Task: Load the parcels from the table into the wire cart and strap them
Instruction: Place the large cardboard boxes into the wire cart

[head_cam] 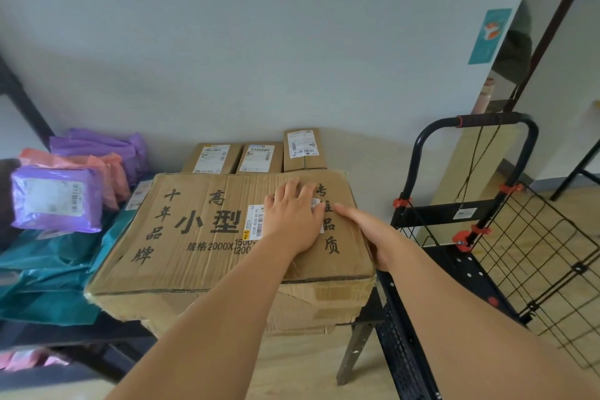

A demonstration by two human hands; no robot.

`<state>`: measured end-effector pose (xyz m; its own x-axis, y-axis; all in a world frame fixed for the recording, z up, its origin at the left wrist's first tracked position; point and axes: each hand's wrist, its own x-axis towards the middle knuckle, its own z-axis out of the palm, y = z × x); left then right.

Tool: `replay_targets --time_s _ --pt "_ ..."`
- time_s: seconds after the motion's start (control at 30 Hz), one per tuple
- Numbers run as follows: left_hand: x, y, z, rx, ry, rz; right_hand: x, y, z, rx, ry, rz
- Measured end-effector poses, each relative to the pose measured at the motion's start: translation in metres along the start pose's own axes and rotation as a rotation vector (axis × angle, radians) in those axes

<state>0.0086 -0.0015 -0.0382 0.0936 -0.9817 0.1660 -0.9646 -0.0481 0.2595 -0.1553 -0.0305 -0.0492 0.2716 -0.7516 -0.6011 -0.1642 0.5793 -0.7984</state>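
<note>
A large flat cardboard box (pixel 201 237) with black printed characters lies at the table's front edge, overhanging it a little. My left hand (pixel 292 217) lies flat on its top, fingers straight, over a white label. My right hand (pixel 373 237) grips the box's right edge, thumb on top and fingers hidden down the side. The black wire cart (pixel 535 256) stands just right of the table, its mesh side panel folded outward and its handle (pixel 487 120) upright.
Three small cardboard parcels (pixel 256 157) stand against the wall behind the big box. Purple (pixel 55 198), pink and teal (pixel 48 269) poly-bag parcels fill the table's left side. A thin cord (pixel 477 166) hangs from the cart handle. Wooden floor shows below.
</note>
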Motion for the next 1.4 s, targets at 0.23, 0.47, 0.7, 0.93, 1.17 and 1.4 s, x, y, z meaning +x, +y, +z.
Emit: replay_targets --time_s 0.23,0.47,0.7,0.93,1.17,1.4 --pt "-0.003 0.001 -0.010 -0.020 -0.008 0.020 -0.007 0.003 0.000 0.090 -0.010 -0.052" --pt "-0.006 -0.001 -0.034 0.000 -0.012 0.023 -0.039 -0.011 -0.001 0.111 0.056 -0.104" --pt "-0.006 0.001 -0.056 0.058 0.025 0.031 -0.072 -0.014 -0.026 0.176 0.182 -0.154" --pt "-0.001 0.029 -0.056 0.097 0.073 0.110 -0.109 0.013 -0.073 0.224 0.416 -0.144" --pt "0.008 0.055 -0.051 0.129 0.146 0.078 -0.160 0.059 -0.115 0.302 0.664 -0.116" --pt "-0.001 0.083 -0.031 0.002 -0.003 -0.141 -0.195 0.089 -0.146 0.349 0.745 -0.084"
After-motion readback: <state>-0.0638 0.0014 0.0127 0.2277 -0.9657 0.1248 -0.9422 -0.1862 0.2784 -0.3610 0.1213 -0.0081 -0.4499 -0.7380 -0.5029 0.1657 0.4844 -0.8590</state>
